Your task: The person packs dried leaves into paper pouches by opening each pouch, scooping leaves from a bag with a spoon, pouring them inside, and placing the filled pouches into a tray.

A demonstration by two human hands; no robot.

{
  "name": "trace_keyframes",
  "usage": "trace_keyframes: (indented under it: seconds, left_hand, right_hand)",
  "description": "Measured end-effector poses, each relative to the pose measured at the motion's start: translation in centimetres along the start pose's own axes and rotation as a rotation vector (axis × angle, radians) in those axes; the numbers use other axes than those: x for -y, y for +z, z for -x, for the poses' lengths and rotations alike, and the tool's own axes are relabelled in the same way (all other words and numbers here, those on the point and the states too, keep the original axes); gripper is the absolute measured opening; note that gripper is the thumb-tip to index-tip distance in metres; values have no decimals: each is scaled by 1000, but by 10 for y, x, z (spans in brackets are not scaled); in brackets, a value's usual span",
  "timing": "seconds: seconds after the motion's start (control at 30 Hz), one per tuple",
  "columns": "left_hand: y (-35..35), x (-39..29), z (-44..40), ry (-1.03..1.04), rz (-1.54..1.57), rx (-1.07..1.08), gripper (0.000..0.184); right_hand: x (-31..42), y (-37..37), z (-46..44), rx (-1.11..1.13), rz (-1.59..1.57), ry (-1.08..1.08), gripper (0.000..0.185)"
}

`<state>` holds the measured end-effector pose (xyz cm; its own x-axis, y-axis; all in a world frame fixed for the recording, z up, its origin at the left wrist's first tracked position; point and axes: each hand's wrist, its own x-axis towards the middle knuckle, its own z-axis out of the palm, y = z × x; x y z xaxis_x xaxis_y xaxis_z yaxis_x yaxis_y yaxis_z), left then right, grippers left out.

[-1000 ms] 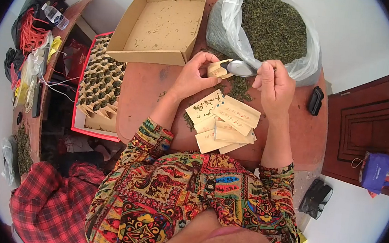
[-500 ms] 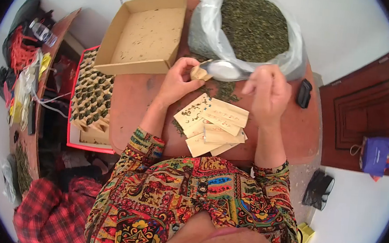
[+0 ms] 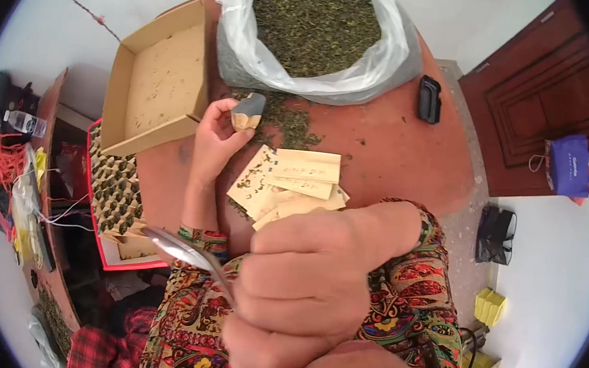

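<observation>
From my remote station I log the left hand (image 3: 218, 132) pinching one paper packet (image 3: 245, 121) over the table (image 3: 388, 150), right hand (image 3: 307, 283) clenched round a spoon (image 3: 183, 250) — leaf-filled packets (image 3: 113, 186) line the red box (image 3: 134, 266), flat packets (image 3: 305, 166) apparently remain unfilled.

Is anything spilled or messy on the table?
Yes. Loose dark leaf bits lie on the tabletop between the plastic bag and the paper packets, and some dot the leftmost of those. They look spilled because the main heap sits inside the bag.
</observation>
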<state>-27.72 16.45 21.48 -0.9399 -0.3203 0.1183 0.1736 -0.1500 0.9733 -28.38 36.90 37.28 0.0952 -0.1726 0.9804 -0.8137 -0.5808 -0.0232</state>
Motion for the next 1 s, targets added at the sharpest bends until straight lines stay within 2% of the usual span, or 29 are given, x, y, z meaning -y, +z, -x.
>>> trace_keyframes:
  seconds: [0.03,0.13,0.2,0.27,0.33,0.37,0.43,0.53,0.63,0.77,1.0]
  left_hand:
    - [1,0,-1,22,-4,0,46]
    - [-1,1,0,-2,-12,-6,47]
    - [1,-1,0,13,17,2,46]
    - [7,-14,2,18,-47,-15,46]
    - [7,-16,3,23,-41,-7,45]
    - [4,-8,0,26,-5,10,45]
    - [0,-2,-2,27,53,45,45]
    - [1,-3,-2,7,69,41,44]
    - [-1,-1,-2,-4,36,42,45]
    - [0,-4,-1,-21,16,28,43]
    - [-2,4,-4,25,12,41,43]
  right_hand:
    - [0,-8,2,79,1,5,11]
    - [0,-11,11,24,59,1,20]
    - [-13,-26,29,152,72,49,12]
    - [-41,-52,35,449,278,285,12]
    - [-67,-62,37,333,529,575,13]
    - [-89,-62,51,6,552,559,16]
    - [-125,-78,64,29,629,866,22]
    - [-168,-93,87,199,770,1006,26]
    - [-196,-87,108,330,858,912,26]
    - [-209,-73,119,420,749,940,23]
    - [-218,-75,95,399,671,830,22]
